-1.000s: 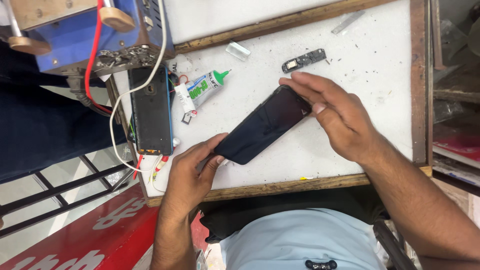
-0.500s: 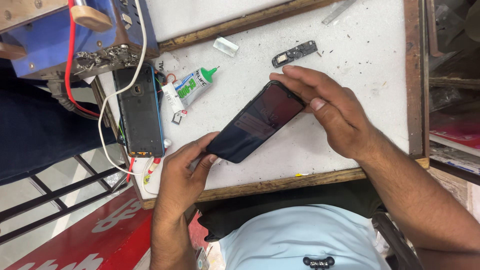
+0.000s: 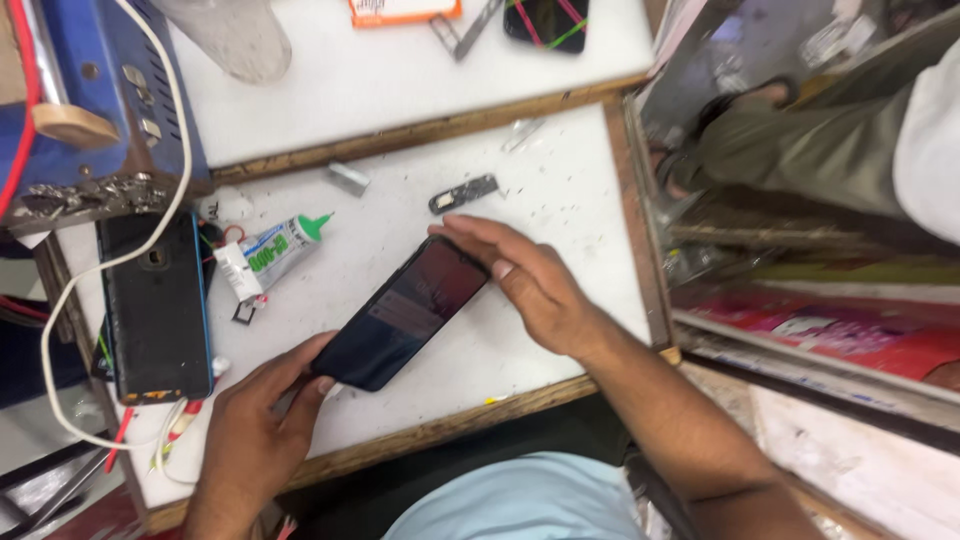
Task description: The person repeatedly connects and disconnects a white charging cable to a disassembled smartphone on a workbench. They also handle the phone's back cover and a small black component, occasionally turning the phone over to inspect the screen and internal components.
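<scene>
Both your hands hold a dark phone [image 3: 408,312] over the white tabletop [image 3: 560,190].
Your left hand [image 3: 262,425] clamps its near end, your right hand [image 3: 528,283] its far end. A white tube [image 3: 268,255], green-capped, lies just beside; its label is unreadable.

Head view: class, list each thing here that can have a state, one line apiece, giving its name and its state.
Black smartphone: screen dark, lying slantwise on the white worktop, held at both ends.
Left hand: gripping the phone's lower end.
Right hand: fingers laid over the phone's upper end.
Glue tube: green cap on, lying flat.
Black slab device: lying flat, wires beside it.
Small black part: loose on the worktop, apart from the phone.
</scene>
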